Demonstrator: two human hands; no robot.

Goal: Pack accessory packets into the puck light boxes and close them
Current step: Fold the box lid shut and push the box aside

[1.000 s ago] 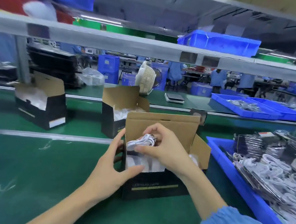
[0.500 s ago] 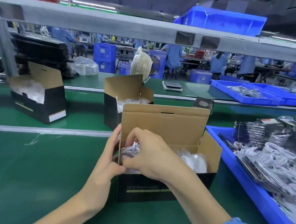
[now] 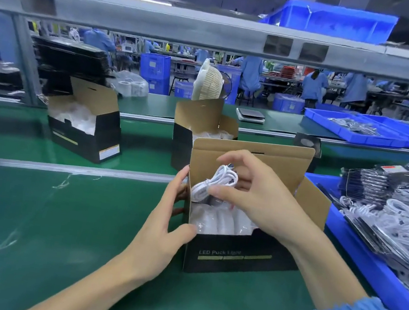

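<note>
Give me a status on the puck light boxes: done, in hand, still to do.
Done: no box looks closed. In hand: the right hand holds a white cable packet over the open near box, which the left hand steadies at its corner. Left: seat the packet, close that lid, then pack the two open boxes behind, left and centre.
</note>
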